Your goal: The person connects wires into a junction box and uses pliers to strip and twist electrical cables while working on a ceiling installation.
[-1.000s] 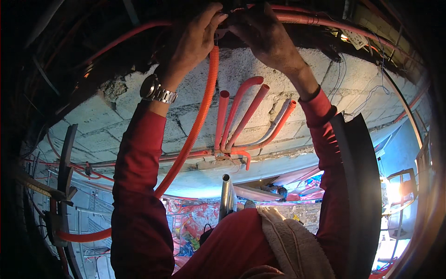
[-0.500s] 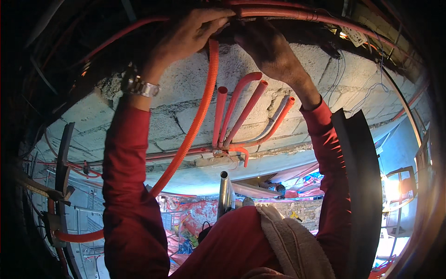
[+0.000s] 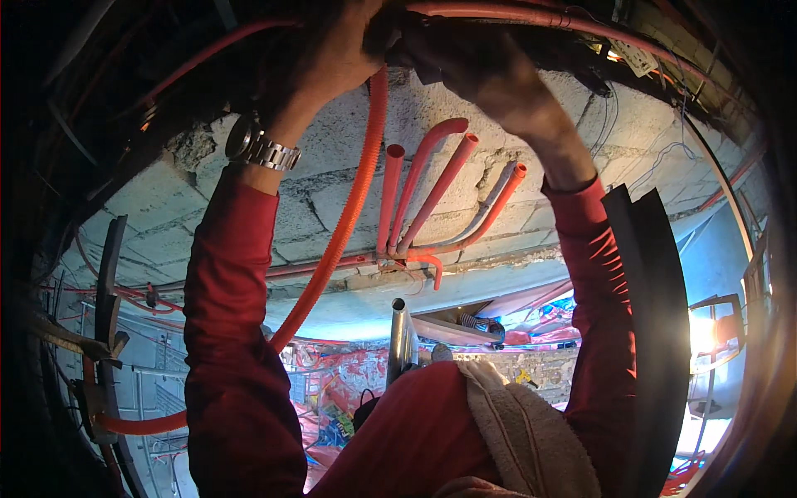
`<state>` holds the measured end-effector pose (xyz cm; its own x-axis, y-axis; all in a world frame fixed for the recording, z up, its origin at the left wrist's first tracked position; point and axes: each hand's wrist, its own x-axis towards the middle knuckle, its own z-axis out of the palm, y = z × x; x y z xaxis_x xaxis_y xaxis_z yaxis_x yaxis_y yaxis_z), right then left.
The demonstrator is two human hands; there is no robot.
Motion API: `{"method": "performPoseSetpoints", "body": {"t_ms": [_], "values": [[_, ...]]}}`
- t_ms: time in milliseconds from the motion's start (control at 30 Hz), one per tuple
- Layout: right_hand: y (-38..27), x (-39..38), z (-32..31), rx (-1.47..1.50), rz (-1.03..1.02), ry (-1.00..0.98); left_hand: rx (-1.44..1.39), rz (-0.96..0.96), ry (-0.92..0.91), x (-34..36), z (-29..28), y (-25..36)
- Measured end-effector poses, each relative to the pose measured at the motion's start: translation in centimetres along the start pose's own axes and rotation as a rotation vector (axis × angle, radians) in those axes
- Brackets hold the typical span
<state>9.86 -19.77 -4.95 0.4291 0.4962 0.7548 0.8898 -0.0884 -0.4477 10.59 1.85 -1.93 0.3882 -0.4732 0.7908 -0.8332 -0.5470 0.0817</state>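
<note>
Both my arms reach up to the top of the view, in red sleeves. My left hand [image 3: 353,50], with a metal-banded wristwatch [image 3: 264,149] on its wrist, is closed close to the upper end of an orange corrugated conduit [image 3: 347,203]. My right hand [image 3: 486,70] meets it from the right, its fingers bunched, dark and slightly blurred. Whatever is between the fingers is hidden in shadow. Just above the right hand runs a smooth red pipe [image 3: 515,12]. The conduit hangs down from beside my left hand and passes behind my left forearm.
Several red pipe ends [image 3: 392,191] stick up against the block wall [image 3: 332,158]. A dark metal beam [image 3: 652,332] stands close beside my right arm. Below are a shiny metal tube [image 3: 400,340], a towel [image 3: 531,415] over my leg, and a bright lamp [image 3: 706,334] at right.
My left hand has risen slightly, its fingers curling in from an outstretched pose. My right hand has turned and shifted a little. The view has moved slightly.
</note>
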Motion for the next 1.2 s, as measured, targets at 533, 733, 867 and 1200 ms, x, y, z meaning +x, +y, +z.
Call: {"method": "performPoseSetpoints", "body": {"t_ms": [533, 733, 867, 1200], "values": [[3.2, 7.5, -6.2, -0.762, 0.372, -0.344, -0.193, 0.086, -0.050, -0.7, -1.5, -2.1], [2.4, 3.2, -2.1, -0.455, -0.252, 0.051, -0.538, -0.326, 0.001, -0.7, -1.8, 1.6], [5.4, 2.7, -0.6, -0.603, -0.455, 0.163, -0.439, -0.160, -0.064, 0.2, -2.1, -0.2], [1.3, -1.4, 4.4, -0.190, -0.206, 0.421, -0.070, -0.051, 0.089, -0.2, -1.0, 0.0]]}}
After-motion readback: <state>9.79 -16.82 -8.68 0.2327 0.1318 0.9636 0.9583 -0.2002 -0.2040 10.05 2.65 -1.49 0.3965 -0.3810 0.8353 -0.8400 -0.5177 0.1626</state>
